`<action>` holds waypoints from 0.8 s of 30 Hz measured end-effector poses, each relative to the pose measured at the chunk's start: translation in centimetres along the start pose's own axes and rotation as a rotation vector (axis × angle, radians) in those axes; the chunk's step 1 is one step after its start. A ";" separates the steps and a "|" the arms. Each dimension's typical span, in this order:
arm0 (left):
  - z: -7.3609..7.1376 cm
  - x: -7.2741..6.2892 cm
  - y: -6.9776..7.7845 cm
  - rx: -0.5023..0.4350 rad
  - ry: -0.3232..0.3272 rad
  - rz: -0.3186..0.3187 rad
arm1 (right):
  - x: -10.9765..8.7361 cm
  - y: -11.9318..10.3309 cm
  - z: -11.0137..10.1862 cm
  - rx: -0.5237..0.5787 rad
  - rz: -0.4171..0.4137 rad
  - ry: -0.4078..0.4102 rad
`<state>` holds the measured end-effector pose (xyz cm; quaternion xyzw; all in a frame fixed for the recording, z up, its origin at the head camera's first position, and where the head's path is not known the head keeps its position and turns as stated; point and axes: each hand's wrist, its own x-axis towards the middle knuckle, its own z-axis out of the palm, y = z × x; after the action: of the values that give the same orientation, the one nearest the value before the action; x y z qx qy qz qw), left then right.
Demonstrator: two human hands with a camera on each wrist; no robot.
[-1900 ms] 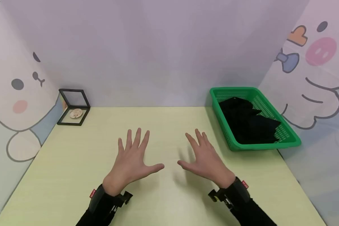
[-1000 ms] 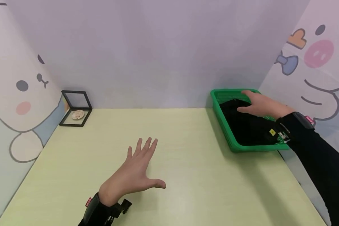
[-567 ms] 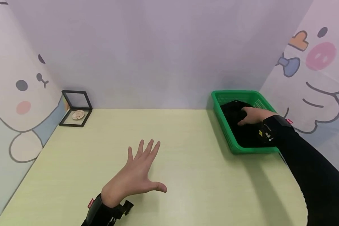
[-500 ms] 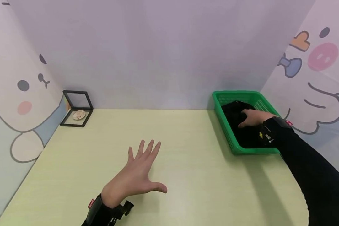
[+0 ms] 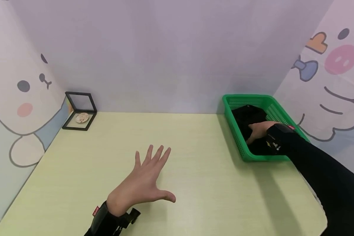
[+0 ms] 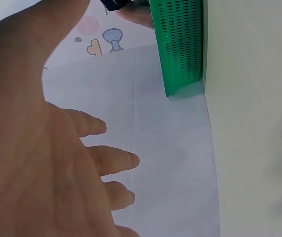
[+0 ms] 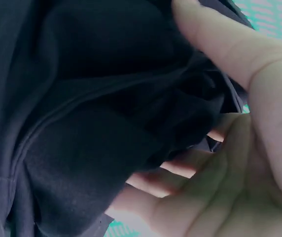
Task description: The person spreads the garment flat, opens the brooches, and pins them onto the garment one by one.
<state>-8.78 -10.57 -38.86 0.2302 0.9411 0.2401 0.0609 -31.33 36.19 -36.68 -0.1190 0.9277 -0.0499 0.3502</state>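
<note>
My right hand is down inside the green basket, in among black cloth. In the right wrist view, that cloth is soft and folded, with a seam running across it. My right thumb lies over the fabric and the fingers go under it, so the hand grips a bunch of it; some fingertips are hidden. Over the table's middle, my left hand is held with fingers spread and thumb out, holding nothing. Its palm shows in the left wrist view.
On the pale yellow table, at the back left corner, stands a hinged black frame with a small round pale object on its lower panel. A lilac curtain rises behind, and printed cartoon sheets flank both sides.
My right hand has gone from above the table into the basket, then lower and nearer within it, taking hold of cloth. The left hand stays spread, shifted only slightly.
</note>
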 end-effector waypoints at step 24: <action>-0.6 -0.6 0.6 0.053 -0.026 0.053 | 0.7 0.0 0.6 -0.183 0.007 0.100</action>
<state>-8.15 -10.61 -38.08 0.2598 0.9397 0.2139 0.0607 -31.47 36.03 -37.58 -0.1446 0.9452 0.0303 0.2912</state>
